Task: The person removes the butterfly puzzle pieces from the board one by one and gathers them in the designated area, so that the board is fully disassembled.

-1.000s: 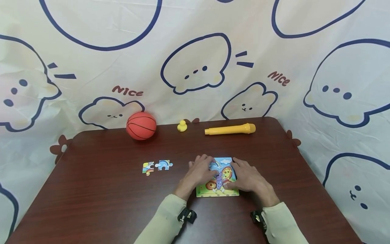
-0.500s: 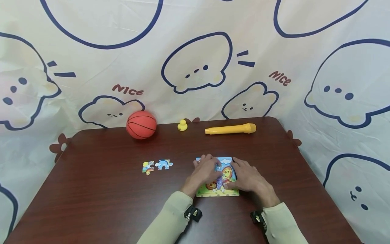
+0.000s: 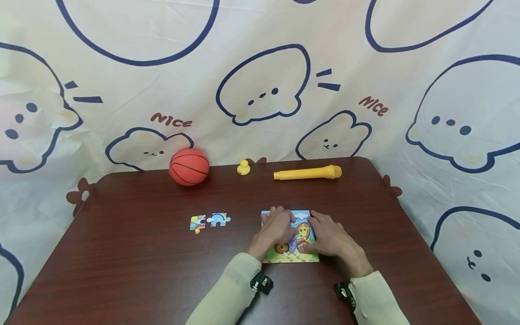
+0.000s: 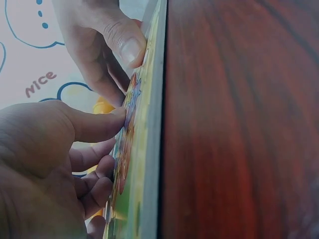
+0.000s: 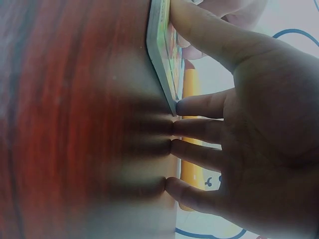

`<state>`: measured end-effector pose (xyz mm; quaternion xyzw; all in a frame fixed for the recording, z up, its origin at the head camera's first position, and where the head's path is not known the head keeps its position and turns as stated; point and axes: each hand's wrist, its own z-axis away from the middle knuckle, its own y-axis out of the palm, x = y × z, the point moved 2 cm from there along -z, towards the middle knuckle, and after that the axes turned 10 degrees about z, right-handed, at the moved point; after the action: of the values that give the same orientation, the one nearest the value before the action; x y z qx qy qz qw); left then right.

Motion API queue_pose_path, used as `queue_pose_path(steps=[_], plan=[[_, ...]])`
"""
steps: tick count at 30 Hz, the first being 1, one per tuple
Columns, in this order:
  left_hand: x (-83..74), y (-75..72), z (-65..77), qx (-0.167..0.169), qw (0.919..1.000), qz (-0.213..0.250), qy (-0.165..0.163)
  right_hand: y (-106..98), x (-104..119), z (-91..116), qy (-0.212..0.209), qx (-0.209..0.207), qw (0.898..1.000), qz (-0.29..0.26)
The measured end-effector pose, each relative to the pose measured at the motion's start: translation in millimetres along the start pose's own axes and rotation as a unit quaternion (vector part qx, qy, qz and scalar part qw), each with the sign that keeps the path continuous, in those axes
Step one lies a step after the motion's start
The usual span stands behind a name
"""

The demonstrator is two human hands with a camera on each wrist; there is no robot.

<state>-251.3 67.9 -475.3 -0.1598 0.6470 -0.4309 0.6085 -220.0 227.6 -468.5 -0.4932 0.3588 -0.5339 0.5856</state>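
A jigsaw puzzle (image 3: 291, 257) with a colourful cartoon picture lies flat on the table, right of the middle. My left hand (image 3: 278, 226) is over its left half, thumb and fingertips touching the picture; part of the picture is hidden beneath. In the left wrist view the left fingers (image 4: 97, 199) are bent, and nothing shows gripped between them. My right hand (image 3: 330, 234) rests at the puzzle's right side. Its thumb (image 5: 199, 22) lies on the puzzle, the index fingertip touches the corner, and the other fingers reach down to the table beside it.
Two loose jigsaw pieces, one yellowish (image 3: 197, 222) and one blue (image 3: 218, 220), lie left of the puzzle. Along the back edge of the brown table (image 3: 134, 257) are a small basketball (image 3: 188, 167), a yellow toy duck (image 3: 243, 168) and a yellow toy microphone (image 3: 307, 173).
My left hand has shifted slightly right across the puzzle, uncovering its top left corner. The right hand and the loose pieces have stayed in place.
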Motion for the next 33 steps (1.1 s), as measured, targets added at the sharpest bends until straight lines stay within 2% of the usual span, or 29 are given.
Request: queue_pose_path(steps=[15, 24, 33], plan=[[-1.5, 1.1, -2.8, -0.017, 0.9998, 0.010, 0.010, -1.2, 0.6, 0.1, 0.003, -0.008, 1.000, -0.008], [-0.2, 1.8, -6.0, -0.011, 0.9992, 0.036, -0.014, 0.5, -0.4, -0.6, 0.007, -0.006, 1.000, -0.006], [2.5, 0.5, -7.4, -0.013, 0.9993, 0.020, -0.027, 0.8, -0.3, -0.4, 0.003, -0.005, 1.000, -0.002]])
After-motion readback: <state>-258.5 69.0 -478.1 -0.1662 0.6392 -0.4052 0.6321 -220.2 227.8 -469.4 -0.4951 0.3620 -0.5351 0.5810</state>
